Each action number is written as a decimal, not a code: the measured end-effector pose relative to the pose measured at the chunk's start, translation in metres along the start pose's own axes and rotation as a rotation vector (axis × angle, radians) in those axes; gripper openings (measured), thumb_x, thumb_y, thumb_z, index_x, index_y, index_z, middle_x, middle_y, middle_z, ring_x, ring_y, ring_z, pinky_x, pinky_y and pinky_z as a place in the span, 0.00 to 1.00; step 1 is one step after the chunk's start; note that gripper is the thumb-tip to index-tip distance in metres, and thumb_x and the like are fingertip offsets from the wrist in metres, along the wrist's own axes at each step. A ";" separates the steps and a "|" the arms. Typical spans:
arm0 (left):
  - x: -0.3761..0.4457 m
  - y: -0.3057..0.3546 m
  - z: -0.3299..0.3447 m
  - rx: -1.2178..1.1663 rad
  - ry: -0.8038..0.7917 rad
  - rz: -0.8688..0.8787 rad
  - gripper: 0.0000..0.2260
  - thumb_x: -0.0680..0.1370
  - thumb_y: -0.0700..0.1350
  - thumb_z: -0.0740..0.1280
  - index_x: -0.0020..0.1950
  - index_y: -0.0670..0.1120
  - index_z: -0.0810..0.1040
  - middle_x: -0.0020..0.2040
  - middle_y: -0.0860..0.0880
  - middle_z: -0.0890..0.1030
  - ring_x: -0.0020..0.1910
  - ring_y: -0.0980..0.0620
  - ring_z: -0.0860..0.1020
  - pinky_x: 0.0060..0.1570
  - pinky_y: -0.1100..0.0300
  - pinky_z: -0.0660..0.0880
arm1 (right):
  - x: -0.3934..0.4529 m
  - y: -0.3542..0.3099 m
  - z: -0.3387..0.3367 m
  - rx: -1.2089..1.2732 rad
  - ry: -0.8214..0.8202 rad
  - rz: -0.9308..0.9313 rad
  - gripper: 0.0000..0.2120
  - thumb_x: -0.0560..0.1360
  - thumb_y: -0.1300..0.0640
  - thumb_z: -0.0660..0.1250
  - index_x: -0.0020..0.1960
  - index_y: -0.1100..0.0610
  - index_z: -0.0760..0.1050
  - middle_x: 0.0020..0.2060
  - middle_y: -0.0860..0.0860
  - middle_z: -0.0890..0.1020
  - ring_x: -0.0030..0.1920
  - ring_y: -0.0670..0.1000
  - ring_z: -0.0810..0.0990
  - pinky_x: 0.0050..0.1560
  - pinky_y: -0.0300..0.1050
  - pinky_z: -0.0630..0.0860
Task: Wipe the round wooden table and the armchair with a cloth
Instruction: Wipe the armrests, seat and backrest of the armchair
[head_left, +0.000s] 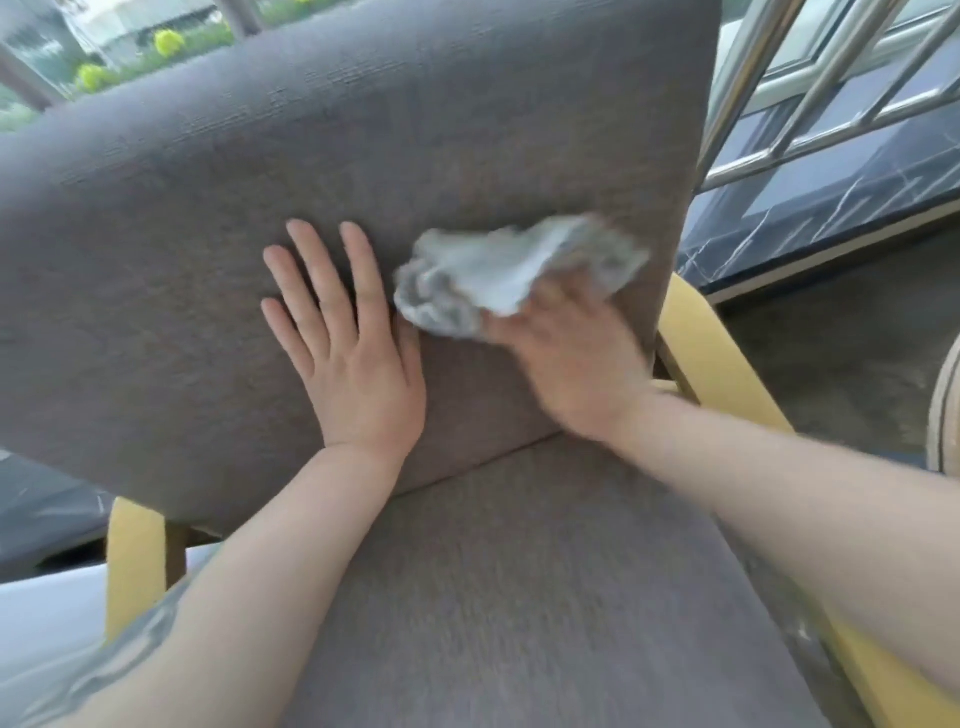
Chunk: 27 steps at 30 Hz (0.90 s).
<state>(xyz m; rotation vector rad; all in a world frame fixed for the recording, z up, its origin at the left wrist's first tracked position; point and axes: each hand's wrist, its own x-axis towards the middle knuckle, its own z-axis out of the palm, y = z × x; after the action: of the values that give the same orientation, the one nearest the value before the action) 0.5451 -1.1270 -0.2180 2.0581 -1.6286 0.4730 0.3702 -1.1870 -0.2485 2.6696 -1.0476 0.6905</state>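
Evidently the left hand (345, 358) lies flat, fingers spread, on the armchair (363, 156) backrest, probably to steady it, while the blurred right hand (566, 358) grips a crumpled grey cloth (498, 275) against the backrest's lower right corner, beside the yellow armrest (722, 358).

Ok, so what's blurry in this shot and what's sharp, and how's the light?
In the head view, the right hand and the cloth it grips are smeared by motion blur; the left hand, flat on the armchair backrest, is fairly sharp. Light is soft, even daylight, with no hard shadows or glare. The wide-angle lens bows the metal railing and the frame edges.
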 end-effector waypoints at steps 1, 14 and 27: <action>-0.001 -0.007 0.001 0.034 -0.016 0.046 0.27 0.82 0.47 0.57 0.77 0.42 0.49 0.75 0.33 0.54 0.74 0.34 0.49 0.72 0.42 0.44 | 0.003 0.022 -0.005 -0.046 0.049 0.108 0.29 0.70 0.66 0.67 0.71 0.55 0.69 0.65 0.58 0.75 0.67 0.58 0.67 0.67 0.57 0.63; -0.057 -0.119 -0.004 0.269 -0.015 0.151 0.26 0.84 0.51 0.52 0.78 0.43 0.48 0.76 0.37 0.58 0.74 0.39 0.52 0.73 0.46 0.46 | -0.015 -0.082 0.078 0.173 0.269 0.382 0.22 0.76 0.65 0.63 0.68 0.58 0.67 0.67 0.59 0.73 0.70 0.60 0.62 0.75 0.54 0.44; -0.117 -0.220 -0.016 0.237 -0.212 0.286 0.26 0.83 0.49 0.54 0.78 0.43 0.48 0.77 0.39 0.54 0.75 0.41 0.46 0.73 0.52 0.36 | -0.007 -0.225 0.132 0.280 0.250 0.317 0.22 0.77 0.64 0.62 0.70 0.57 0.69 0.68 0.55 0.74 0.70 0.55 0.63 0.74 0.50 0.49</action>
<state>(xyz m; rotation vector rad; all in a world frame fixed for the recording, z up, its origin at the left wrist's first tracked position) 0.7317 -0.9826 -0.3008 2.1084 -2.0983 0.5854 0.5654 -1.0624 -0.3691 2.5632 -1.4046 1.2820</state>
